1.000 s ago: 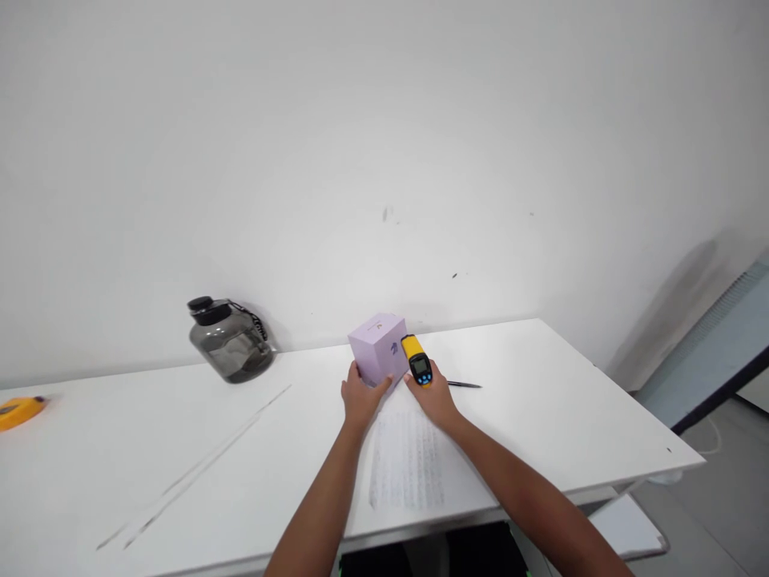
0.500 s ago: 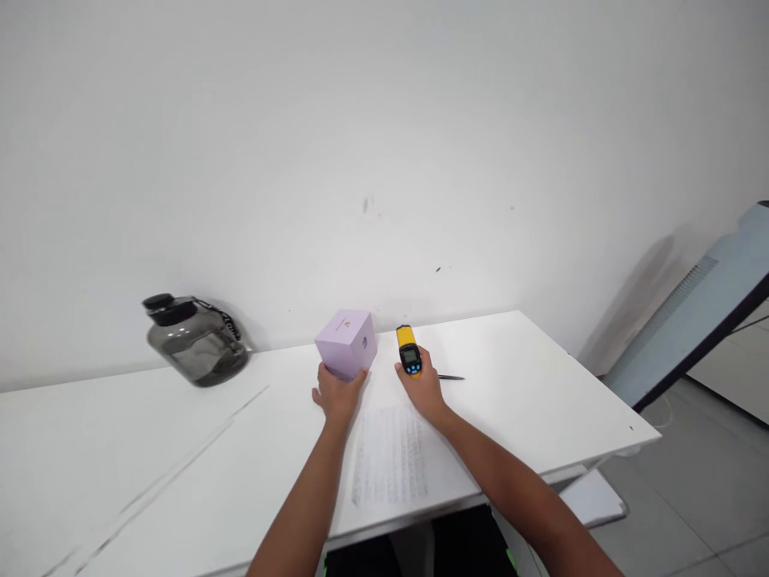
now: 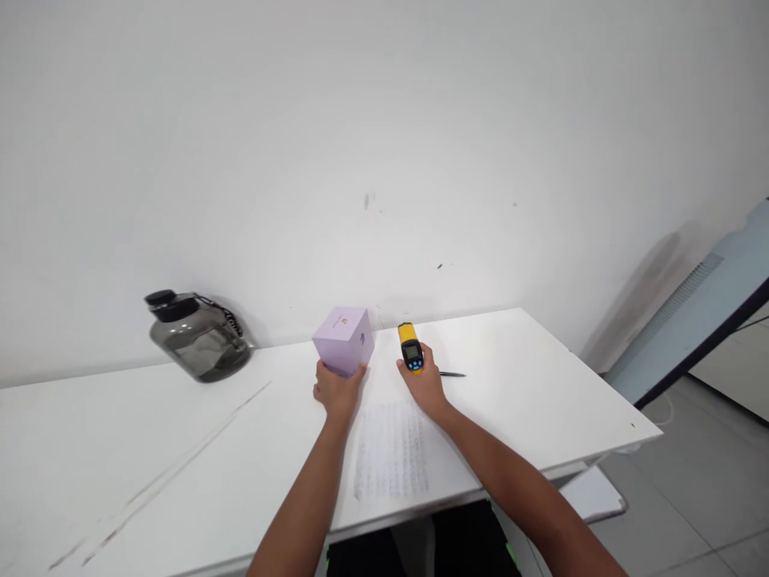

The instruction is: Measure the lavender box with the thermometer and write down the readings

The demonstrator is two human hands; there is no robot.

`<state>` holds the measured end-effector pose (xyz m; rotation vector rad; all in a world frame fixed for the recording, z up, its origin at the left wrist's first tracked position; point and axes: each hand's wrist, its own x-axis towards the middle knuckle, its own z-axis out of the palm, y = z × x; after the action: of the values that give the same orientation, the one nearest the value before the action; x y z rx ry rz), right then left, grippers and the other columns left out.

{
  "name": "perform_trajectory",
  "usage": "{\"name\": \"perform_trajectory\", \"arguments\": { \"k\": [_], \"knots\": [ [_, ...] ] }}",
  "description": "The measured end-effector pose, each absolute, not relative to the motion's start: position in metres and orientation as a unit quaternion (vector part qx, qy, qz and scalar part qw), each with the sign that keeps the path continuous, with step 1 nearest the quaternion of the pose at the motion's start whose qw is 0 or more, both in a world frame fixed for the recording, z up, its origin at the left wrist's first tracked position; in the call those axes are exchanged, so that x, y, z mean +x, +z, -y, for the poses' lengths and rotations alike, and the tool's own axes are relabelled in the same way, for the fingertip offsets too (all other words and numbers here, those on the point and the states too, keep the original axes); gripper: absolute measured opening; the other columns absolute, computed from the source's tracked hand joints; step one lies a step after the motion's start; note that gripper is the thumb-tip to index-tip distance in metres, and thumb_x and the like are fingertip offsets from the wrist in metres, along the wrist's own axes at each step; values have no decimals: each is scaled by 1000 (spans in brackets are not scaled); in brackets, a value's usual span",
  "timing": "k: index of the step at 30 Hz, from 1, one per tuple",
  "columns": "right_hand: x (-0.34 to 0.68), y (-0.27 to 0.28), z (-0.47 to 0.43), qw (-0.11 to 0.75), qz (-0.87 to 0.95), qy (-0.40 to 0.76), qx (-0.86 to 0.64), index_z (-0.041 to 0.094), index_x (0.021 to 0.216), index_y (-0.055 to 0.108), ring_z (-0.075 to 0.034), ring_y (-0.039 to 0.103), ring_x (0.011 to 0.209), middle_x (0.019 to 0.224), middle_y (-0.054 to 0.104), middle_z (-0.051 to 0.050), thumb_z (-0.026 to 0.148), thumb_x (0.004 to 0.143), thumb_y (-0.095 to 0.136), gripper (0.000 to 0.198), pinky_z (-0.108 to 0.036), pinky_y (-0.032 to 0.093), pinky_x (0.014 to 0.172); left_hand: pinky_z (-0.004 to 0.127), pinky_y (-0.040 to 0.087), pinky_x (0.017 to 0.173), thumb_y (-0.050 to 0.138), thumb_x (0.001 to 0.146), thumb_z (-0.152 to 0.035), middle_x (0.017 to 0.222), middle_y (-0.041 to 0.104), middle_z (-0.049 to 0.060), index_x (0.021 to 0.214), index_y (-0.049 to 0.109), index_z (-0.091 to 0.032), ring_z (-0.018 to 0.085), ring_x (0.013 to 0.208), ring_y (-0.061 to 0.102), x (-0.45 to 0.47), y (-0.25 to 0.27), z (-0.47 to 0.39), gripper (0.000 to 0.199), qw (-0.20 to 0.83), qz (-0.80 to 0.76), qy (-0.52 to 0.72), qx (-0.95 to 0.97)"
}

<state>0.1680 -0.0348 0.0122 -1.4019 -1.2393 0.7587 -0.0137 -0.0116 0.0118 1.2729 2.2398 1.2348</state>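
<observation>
A pale purple box [image 3: 344, 343] with small markings on its top and side is held from its near side by my left hand [image 3: 337, 390]. That hand's thumb lies on the right face, and some fingers are hidden at the left. My right hand [image 3: 425, 388] is wrapped round the handle of a yellow and black infrared thermometer [image 3: 411, 346], its small screen and blue buttons facing me. Just right of this hand lies a dark pen [image 3: 452, 374]. Between my forearms rests a sheet of paper [image 3: 392, 453] covered in faint writing.
A large grey see-through water bottle [image 3: 201, 340] with a black cap and strap stands at the left by the wall [image 3: 384, 160]. The white table [image 3: 180, 449] ends at the right, where a pale panel [image 3: 690, 320] leans beyond its edge.
Both hands keep their hold on the box and the thermometer. The view has shifted very slightly; the box sits a touch further left in it.
</observation>
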Motion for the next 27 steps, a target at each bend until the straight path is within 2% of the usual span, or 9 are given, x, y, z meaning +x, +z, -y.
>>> {"name": "perform_trajectory", "arguments": {
  "k": [7, 27],
  "knots": [
    [167, 12, 36, 529, 521, 320, -588, 23, 129, 50, -22, 66, 75, 84, 69, 0, 53, 79, 64, 59, -33, 50, 67, 50, 26, 119, 74, 68, -52, 149, 48, 18, 143, 29, -19, 33, 140, 45, -12, 12, 11, 94, 134, -790, 417, 430],
    [167, 12, 37, 520, 530, 312, -593, 24, 130, 51, -21, 64, 72, 80, 67, 1, 51, 78, 65, 60, -32, 49, 66, 50, 27, 119, 75, 67, -52, 146, 51, 18, 140, 33, -19, 33, 138, 47, -12, 12, 10, 91, 135, -790, 416, 430]
  ]
}}
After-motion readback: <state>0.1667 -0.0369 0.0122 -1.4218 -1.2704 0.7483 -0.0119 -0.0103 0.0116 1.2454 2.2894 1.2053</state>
